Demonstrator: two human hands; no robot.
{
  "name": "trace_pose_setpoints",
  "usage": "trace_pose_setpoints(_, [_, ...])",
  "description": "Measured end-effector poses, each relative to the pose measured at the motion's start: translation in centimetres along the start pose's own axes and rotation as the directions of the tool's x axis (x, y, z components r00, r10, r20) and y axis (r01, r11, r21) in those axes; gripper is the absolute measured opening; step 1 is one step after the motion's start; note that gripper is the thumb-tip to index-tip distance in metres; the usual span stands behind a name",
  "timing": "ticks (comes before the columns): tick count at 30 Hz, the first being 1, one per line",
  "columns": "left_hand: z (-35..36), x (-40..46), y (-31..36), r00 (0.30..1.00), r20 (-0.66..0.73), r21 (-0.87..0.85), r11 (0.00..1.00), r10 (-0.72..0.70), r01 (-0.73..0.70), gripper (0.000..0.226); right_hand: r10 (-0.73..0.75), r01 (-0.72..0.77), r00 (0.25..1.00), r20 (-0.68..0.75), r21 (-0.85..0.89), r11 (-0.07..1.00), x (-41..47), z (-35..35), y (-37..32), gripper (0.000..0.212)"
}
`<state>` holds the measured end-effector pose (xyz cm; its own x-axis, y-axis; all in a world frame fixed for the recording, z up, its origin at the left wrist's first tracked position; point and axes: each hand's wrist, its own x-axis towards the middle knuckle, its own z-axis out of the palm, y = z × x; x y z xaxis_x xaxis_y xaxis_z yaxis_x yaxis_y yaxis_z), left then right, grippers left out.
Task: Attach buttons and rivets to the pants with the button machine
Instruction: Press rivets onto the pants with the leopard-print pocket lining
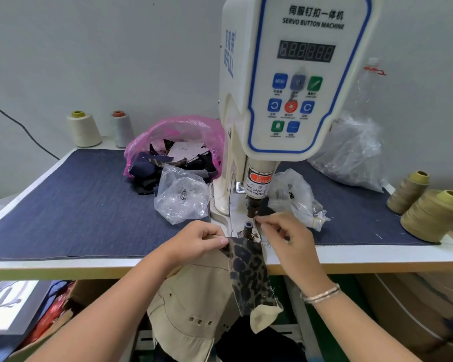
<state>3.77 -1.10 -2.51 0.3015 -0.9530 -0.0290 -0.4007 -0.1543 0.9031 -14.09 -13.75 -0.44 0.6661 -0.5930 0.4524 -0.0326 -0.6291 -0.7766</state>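
Leopard-print pants fabric (pixel 249 267), pinched by the left hand (pixel 202 240), hangs at six o'clock of the button machine's lower die (pixel 247 227) while the right hand (pixel 285 236) pinches a small part, apparently loading it.

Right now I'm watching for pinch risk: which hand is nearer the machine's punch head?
The right hand: its fingers pinch something small just beside the punch head. The left hand grips the leopard-print fabric, lower and to the left.
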Motion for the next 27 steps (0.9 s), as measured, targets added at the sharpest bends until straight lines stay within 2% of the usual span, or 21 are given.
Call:
trace_pose_setpoints(1, [-0.3, -0.1, 0.5, 0.998, 0.064, -0.025, 1.0, 0.006, -0.004, 0.024, 0.013, -0.014, 0.999, 0.029, 0.031, 0.999, -0.6, -0.2, -0.1, 0.021])
trace_pose_setpoints(3, [-0.5, -0.5, 2.2, 0.981, 0.188, -0.055, 0.998, 0.042, -0.032, 0.027, 0.083, -0.102, 0.979, 0.187, 0.092, 0.99, -1.7, -0.5, 0.0, 0.03])
trace_pose_setpoints(5, [-0.7, -0.7, 4.3, 0.958, 0.277, -0.077, 0.996, 0.07, -0.051, 0.027, 0.189, -0.255, 0.904, 0.382, 0.129, 0.958, -1.9, -0.8, 0.1, 0.031])
trace_pose_setpoints(7, [-1.2, -0.5, 6.1, 0.944, 0.318, -0.062, 0.995, 0.092, -0.077, 0.024, 0.279, -0.412, 0.805, 0.524, 0.154, 0.898, -1.4, -1.4, 0.3, 0.022])
trace_pose_setpoints(8, [-1.5, -0.4, 6.8, 0.941, 0.324, -0.039, 0.995, 0.098, -0.09, 0.023, 0.301, -0.459, 0.774, 0.557, 0.166, 0.873, -1.0, -1.8, 0.5, 0.03])
trace_pose_setpoints(9, [-1.9, -0.2, 7.2, 0.941, 0.324, -0.013, 0.995, 0.095, -0.096, 0.023, 0.316, -0.497, 0.754, 0.575, 0.186, 0.847, -0.6, -2.2, 0.6, 0.036])
trace_pose_setpoints(13, [-2.6, 0.4, 6.7, 0.952, 0.307, 0.11, 0.993, 0.008, -0.044, 0.026, 0.327, -0.566, 0.744, 0.582, 0.292, 0.771, 0.8, -2.8, 1.4, 0.032])
trace_pose_setpoints(17, [-2.2, 0.6, 5.7, 0.967, 0.254, 0.121, 0.993, -0.035, 0.004, 0.026, 0.374, -0.577, 0.728, 0.575, 0.219, 0.787, 1.9, -2.8, 2.3, 0.018])
trace_pose_setpoints(20, [-1.8, 1.2, 5.0, 0.979, 0.191, 0.14, 0.989, -0.07, 0.043, 0.031, 0.397, -0.601, 0.732, 0.553, 0.252, 0.759, 2.9, -3.1, 2.8, 0.013])
trace_pose_setpoints(23, [-1.4, 1.9, 5.0, 0.986, 0.148, 0.134, 0.99, -0.074, 0.054, 0.033, 0.384, -0.613, 0.753, 0.535, 0.355, 0.706, 3.7, -3.3, 3.2, 0.019])
trace_pose_setpoints(27, [-1.0, 2.5, 4.6, 0.987, 0.126, 0.114, 0.99, -0.1, 0.086, 0.028, 0.396, -0.628, 0.751, 0.528, 0.387, 0.675, 3.9, -3.0, 4.1, 0.024])
